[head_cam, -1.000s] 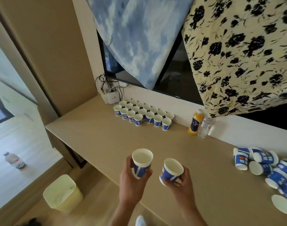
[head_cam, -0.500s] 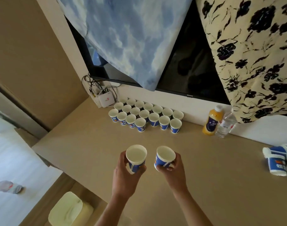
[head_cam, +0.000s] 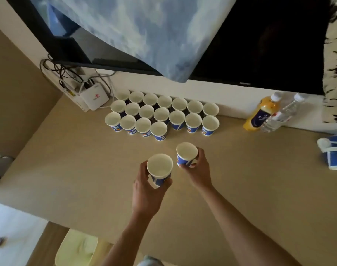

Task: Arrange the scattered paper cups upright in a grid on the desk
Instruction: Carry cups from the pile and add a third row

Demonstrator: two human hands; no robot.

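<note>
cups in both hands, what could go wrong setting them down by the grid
1. The grid stands packed nearly rim to rim. Lowering the right cup, held by the right hand, beside the front row's end cup could bump it and topple its neighbours.
2. The left hand grips the left cup too, so neither hand is free to steady anything that tips.

Cups (head_cam: 193, 121): 18 gridded, 2 held, maybe 2 toppled; 2 btls (head_cam: 261, 114).
</note>
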